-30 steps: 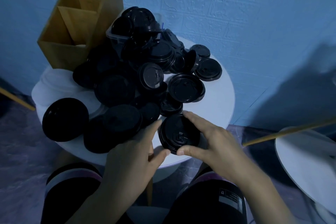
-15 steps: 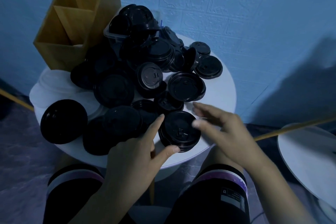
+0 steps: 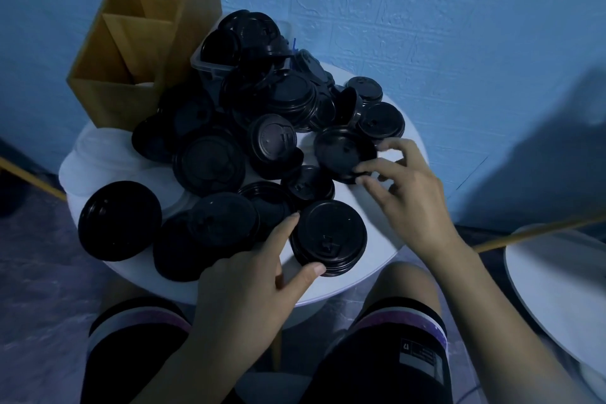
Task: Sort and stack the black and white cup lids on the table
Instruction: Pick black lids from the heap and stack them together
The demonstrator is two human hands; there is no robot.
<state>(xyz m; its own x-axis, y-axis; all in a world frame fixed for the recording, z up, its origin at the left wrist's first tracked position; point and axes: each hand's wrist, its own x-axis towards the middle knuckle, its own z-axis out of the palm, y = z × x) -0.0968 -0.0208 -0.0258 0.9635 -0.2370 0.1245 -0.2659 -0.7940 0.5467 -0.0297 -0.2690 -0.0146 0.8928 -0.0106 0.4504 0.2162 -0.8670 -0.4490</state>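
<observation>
The lid (image 3: 344, 152) was pinched at its near-right rim by the right hand (image 3: 406, 187), thumb below and curled fingers (image 3: 388, 147) at the edge; whether it had been raised off the table (image 3: 382, 207) could not be told. The stack (image 3: 329, 236) of black lids was steadied by the left hand (image 3: 249, 275), forefinger and thumb held straight and spread against its near-left side, nothing being clasped.

The step in hand was judged to be the fetching of one more black lid for the stack; the lid lay just beyond the stack, near the table's right edge, at the fringe of the pile (image 3: 246, 128). The next move would call for the lid to be carried the short way towards the person, centred over the stack and pressed down so that it nests.

Being round, the lid had no long axis; its axis stood roughly upright, slightly tilted. Its hollow side appeared to be turned up, while the stack's top lid showed its domed face and sip tab; a flip would therefore probably be needed before nesting.

Farther out, white lids (image 3: 98, 154) were seen at the table's left, half buried; a wooden box (image 3: 141, 43) and a clear tub (image 3: 196, 59) stood behind the pile.
</observation>
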